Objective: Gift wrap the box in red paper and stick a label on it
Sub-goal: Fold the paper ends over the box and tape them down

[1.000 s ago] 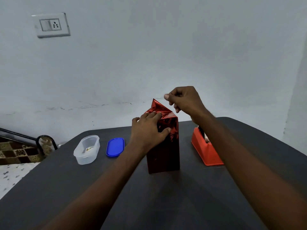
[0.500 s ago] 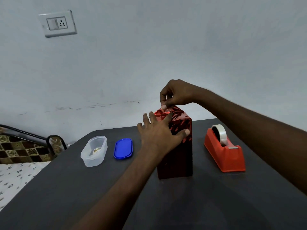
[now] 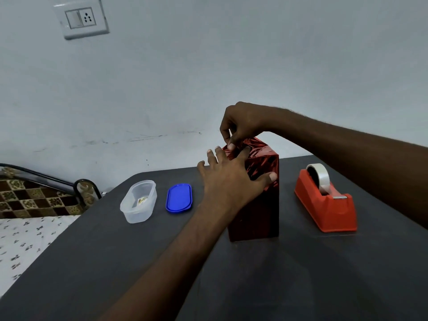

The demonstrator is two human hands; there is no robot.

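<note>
A tall box wrapped in shiny red paper [image 3: 259,209] stands upright on the dark table [image 3: 231,274]. My left hand [image 3: 229,179] lies flat against its upper left side, fingers spread, thumb across the front face. My right hand [image 3: 240,126] reaches in from the right and pinches the folded paper flap down on the box's top edge. An orange tape dispenser [image 3: 326,202] with a roll of clear tape stands to the right of the box. A clear plastic tub [image 3: 138,201] at the left holds a small printed item, possibly a label.
A blue lid [image 3: 179,198] lies between the tub and the box. The table's left edge borders a bed with a flowered sheet [image 3: 25,242] and a chequered cover. A white wall with a switch socket [image 3: 80,18] stands close behind.
The raised triangular flap at the box's top has been folded down flat. My right hand dropped onto the top edge. My left hand flattened with fingers spread. The view shifted left, uncovering the tape dispenser.
</note>
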